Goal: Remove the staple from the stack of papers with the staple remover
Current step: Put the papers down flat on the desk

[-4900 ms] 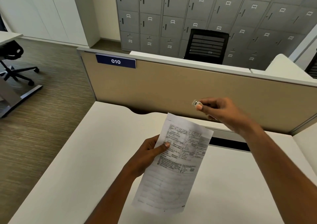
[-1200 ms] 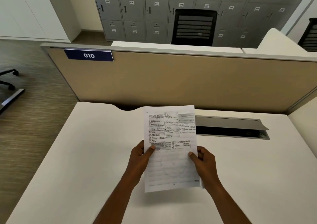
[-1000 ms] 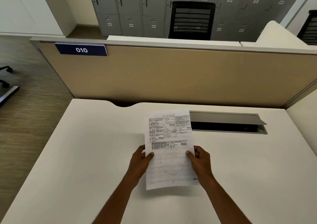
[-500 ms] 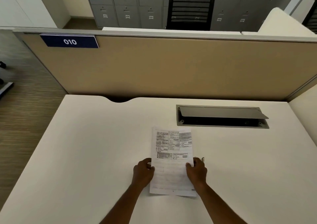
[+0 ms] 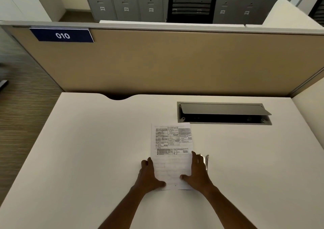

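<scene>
The stack of papers [image 5: 172, 141], printed with forms, lies flat on the white desk [image 5: 87, 149] in front of me. My left hand [image 5: 149, 174] rests with straight fingers on the stack's lower left edge. On the lower right edge my right hand [image 5: 198, 172] lies flat in the same way. A small shiny metal staple remover [image 5: 205, 160] sits on the desk just beyond the right hand's outer fingers, touching or nearly touching them. No staple shows on the top sheet.
A grey cable box with a raised flap [image 5: 222, 113] is set into the desk just beyond the papers, to the right. A tan partition [image 5: 166, 62] with a blue "010" label [image 5: 62, 35] closes the far side. The desk's left edge drops to the floor.
The papers, held up in both hands a second ago, have come down flat onto the desk. Both hands have uncurled and now lie flat on the stack's lower edges.
</scene>
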Available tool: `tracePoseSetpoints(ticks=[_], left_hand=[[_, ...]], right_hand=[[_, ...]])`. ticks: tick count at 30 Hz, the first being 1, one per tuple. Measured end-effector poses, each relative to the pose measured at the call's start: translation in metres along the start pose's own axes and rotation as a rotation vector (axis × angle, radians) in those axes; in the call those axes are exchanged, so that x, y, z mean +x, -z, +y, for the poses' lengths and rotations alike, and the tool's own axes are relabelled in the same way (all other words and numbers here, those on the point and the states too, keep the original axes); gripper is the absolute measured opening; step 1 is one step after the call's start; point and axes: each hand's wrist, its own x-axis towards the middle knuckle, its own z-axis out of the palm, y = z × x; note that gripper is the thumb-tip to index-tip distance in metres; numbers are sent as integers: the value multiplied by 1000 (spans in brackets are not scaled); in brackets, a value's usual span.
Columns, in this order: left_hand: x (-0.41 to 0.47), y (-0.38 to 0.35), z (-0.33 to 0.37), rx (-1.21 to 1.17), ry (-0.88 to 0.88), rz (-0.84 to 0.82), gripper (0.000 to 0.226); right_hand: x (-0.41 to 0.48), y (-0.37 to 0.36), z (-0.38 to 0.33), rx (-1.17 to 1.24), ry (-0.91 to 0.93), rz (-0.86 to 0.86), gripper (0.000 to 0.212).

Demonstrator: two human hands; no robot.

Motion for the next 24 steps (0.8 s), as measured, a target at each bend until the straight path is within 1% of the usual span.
tracePoseSetpoints(ticks=[4, 6, 8, 11, 17, 24], left_hand=[[0, -5, -1, 106, -48, -23, 151], [-2, -7, -2, 159, -80, -24, 160], [-5, -8, -3, 226, -87, -24, 164], [-8, -11, -2, 292, -83, 1, 161], [-7, -9, -1, 284, -70, 26, 149], [-8, -6, -3, 273, -69, 29, 147]], right_hand=[[-4, -8, 3, -125, 18, -92, 126], [-6, -11, 3, -169, 23, -115, 129], [-8, -13, 3, -220, 29, -127, 132], [-11, -15, 2, -275, 21, -144, 134], [-12, -16, 0, -310, 12, -141, 133], [-12, -16, -1, -340, 8, -147, 132]])
